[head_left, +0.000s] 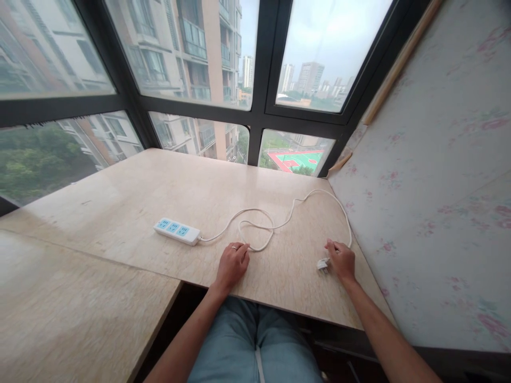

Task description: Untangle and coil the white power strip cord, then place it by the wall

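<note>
A white power strip with three blue sockets lies on the stone sill, left of my hands. From its right end the white power cord runs in loose loops across the sill, then arcs along the wall to my right hand. My left hand, with a ring on one finger, is closed at the lower loop, the cord at its thumb and fingertips. Near the right wall, my right hand is closed around the cord close to the plug. The plug's metal prongs point toward me.
Dark-framed windows rise behind the stone sill. A flowered papered wall borders the right side. The front edge has a step at the left, where another slab extends toward me. My legs are under the edge.
</note>
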A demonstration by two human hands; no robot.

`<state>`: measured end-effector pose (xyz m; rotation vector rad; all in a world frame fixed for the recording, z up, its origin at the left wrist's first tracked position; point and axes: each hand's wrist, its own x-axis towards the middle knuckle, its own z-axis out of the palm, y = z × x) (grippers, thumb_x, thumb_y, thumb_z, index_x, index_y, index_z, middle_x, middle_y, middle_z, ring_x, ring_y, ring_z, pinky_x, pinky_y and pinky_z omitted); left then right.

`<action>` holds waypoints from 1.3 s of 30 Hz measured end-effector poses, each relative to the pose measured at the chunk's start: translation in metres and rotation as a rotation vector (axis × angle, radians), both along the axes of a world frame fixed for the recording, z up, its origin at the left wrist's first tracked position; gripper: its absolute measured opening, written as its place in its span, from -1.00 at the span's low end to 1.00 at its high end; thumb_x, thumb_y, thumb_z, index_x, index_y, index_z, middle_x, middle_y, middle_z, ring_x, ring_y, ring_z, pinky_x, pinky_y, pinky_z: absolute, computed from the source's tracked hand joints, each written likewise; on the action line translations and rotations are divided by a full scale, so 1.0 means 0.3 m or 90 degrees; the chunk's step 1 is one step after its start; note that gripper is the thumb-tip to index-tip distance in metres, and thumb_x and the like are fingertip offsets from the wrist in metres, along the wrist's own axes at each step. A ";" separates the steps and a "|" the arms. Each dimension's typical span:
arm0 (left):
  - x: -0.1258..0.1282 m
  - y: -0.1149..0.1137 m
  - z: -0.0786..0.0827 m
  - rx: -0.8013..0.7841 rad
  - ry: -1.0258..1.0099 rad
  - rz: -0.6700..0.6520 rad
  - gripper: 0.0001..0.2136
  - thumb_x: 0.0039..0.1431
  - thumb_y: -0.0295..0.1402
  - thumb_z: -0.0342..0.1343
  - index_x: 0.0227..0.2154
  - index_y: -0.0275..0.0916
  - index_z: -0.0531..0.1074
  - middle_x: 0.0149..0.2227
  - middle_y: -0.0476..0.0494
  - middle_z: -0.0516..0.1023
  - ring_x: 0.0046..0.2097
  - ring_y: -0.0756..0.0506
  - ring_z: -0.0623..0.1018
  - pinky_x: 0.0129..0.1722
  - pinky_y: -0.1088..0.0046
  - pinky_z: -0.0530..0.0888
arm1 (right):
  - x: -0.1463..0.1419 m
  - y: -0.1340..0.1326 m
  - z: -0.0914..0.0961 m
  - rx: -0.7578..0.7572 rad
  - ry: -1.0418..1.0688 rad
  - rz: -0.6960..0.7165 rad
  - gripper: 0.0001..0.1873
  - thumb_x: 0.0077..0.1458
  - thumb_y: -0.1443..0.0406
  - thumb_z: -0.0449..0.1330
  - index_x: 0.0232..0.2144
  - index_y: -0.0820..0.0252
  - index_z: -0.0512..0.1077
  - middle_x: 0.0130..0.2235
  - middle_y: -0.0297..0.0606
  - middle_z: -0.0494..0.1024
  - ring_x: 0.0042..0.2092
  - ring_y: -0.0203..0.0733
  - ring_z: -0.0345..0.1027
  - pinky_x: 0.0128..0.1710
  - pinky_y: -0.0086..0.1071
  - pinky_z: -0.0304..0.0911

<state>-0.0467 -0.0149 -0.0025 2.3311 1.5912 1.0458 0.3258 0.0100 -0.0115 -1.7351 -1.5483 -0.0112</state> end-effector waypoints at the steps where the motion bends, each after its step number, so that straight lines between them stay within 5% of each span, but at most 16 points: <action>1: -0.001 0.000 -0.002 -0.001 -0.002 0.004 -0.73 0.21 -0.46 0.00 -0.07 -0.23 0.47 -0.21 -0.23 0.55 -0.12 -0.17 0.47 -0.08 0.21 0.44 | 0.000 -0.001 0.000 0.006 -0.003 -0.001 -0.51 0.17 0.06 -0.01 -0.58 0.22 0.49 -0.49 -0.12 0.56 -0.39 -0.09 0.38 -0.30 -0.30 0.15; 12: -0.003 0.013 -0.004 0.012 0.005 0.040 -0.75 0.21 -0.43 -0.01 -0.08 -0.26 0.44 -0.19 -0.25 0.54 -0.11 -0.21 0.48 -0.08 0.21 0.43 | 0.004 -0.002 -0.017 0.041 -0.021 -0.043 -0.63 0.16 0.16 -0.02 -0.46 0.24 0.49 -0.41 -0.11 0.55 -0.32 -0.07 0.33 -0.19 -0.23 0.18; 20: -0.011 0.031 -0.008 0.011 0.023 0.105 -0.73 0.20 -0.36 -0.02 -0.10 -0.31 0.46 -0.14 -0.31 0.54 -0.09 -0.27 0.48 -0.05 0.14 0.40 | -0.009 -0.026 -0.069 0.090 0.009 -0.095 -0.66 0.03 0.31 0.01 -0.23 0.33 0.49 -0.10 0.09 0.49 0.01 0.03 0.27 0.08 -0.08 0.12; 30: -0.027 0.035 -0.008 -0.045 -0.125 0.107 -0.74 0.14 -0.37 -0.02 -0.16 -0.27 0.48 -0.16 -0.25 0.55 -0.09 -0.22 0.50 -0.02 0.18 0.41 | -0.008 -0.069 -0.094 0.034 0.043 0.038 -0.62 -0.06 0.47 -0.03 -0.36 0.21 0.57 -0.13 -0.06 0.57 0.10 0.01 0.28 0.17 0.01 0.11; 39: -0.039 0.035 -0.008 -0.082 -0.292 0.155 -0.74 0.10 -0.35 0.01 -0.18 -0.29 0.48 -0.20 -0.22 0.59 -0.20 -0.14 0.56 -0.15 0.28 0.49 | -0.090 -0.199 -0.001 -0.042 -0.008 0.215 -0.67 0.13 0.43 0.04 -0.18 0.13 0.56 -0.14 -0.13 0.54 -0.02 -0.05 0.34 0.04 -0.05 0.26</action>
